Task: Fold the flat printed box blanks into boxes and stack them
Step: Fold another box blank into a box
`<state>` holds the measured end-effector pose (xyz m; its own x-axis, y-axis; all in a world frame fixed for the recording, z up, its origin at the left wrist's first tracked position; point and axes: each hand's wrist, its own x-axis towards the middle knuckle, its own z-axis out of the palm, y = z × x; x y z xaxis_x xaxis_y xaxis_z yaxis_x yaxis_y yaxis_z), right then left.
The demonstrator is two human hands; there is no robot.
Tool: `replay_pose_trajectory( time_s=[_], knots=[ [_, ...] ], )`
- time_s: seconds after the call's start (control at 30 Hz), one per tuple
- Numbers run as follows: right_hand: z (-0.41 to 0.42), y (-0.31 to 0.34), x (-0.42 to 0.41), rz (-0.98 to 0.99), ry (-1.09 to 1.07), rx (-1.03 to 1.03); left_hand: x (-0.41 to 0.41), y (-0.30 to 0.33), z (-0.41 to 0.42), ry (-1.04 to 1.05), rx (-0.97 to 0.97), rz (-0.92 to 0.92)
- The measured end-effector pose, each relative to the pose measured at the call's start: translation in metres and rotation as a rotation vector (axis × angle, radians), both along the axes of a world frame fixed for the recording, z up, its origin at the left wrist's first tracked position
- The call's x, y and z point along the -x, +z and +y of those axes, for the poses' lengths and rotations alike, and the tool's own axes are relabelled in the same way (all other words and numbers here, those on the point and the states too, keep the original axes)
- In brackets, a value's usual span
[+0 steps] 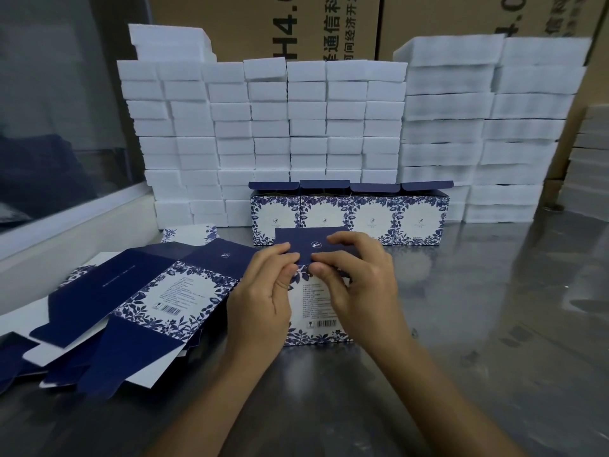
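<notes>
Fingertips [298, 258] of both hands pinch the navy top flap [313, 247] of the box in hand [316, 308], centre frame.
We judge the card light, thin, stiff only along creases, so grip near folds w/ left hand [263, 291] & right hand [359, 278]. Flat blanks [131, 301] lie lower left; four folded boxes [349, 216] stand behind on the shiny steel table [494, 324]; white foam blocks [263, 127] fill the back.

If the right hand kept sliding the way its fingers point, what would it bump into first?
The right hand points left, so it would probably meet the left hand first; their fingertips nearly touch on the dark blue flap of the box being folded.
</notes>
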<state>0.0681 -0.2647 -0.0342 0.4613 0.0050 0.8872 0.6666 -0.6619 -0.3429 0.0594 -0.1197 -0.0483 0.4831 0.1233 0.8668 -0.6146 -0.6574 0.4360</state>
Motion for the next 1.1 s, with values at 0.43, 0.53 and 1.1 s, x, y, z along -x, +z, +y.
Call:
replay_pose_trajectory(
  time_s=[0.43,0.53,1.1],
  knots=[
    [-0.015,-0.015,-0.009,0.217,0.173,-0.151,-0.004,0.003,0.003,-0.008,0.059,0.042],
    [-0.015,-0.016,-0.012,0.207,0.177,-0.179,-0.003,0.003,0.002,-0.013,0.073,0.052],
    [-0.029,-0.012,-0.015,0.607,0.491,-0.649,-0.002,-0.002,0.014,-0.046,0.111,0.115]
  ],
)
